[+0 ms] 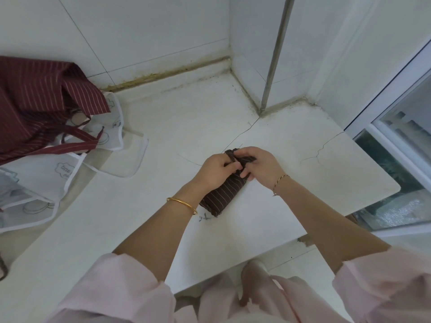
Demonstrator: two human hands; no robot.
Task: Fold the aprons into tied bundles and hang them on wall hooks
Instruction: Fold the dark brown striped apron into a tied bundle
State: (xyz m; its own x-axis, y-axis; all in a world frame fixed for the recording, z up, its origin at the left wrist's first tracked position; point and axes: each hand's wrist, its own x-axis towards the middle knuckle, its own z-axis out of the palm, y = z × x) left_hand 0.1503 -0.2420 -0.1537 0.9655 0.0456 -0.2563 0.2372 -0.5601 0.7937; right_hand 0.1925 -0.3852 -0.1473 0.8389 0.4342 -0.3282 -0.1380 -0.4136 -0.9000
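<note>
We have the dark striped apron [222,194] rolled into a tight bundle on the bench [186,127], just in front of us, and we judge that we are tying it off. Our left hand [215,170] curls over the far end of the roll and pinches the strap [243,159]. Our right hand [262,165] pinches the same strap from the other side, fingers bent round it.

To do this well, we want to press the roll down with the heel of the left hand so it cannot loosen. We pull the strap snug before we cross the ends, and we set the knot at the far end, leaving a loop for hanging. The cloth looks soft and will likely spring open if we slacken.

The maroon apron [35,101] and the pale aprons [70,176] lie at the far left of the bench. We see no wall hook from here.
</note>
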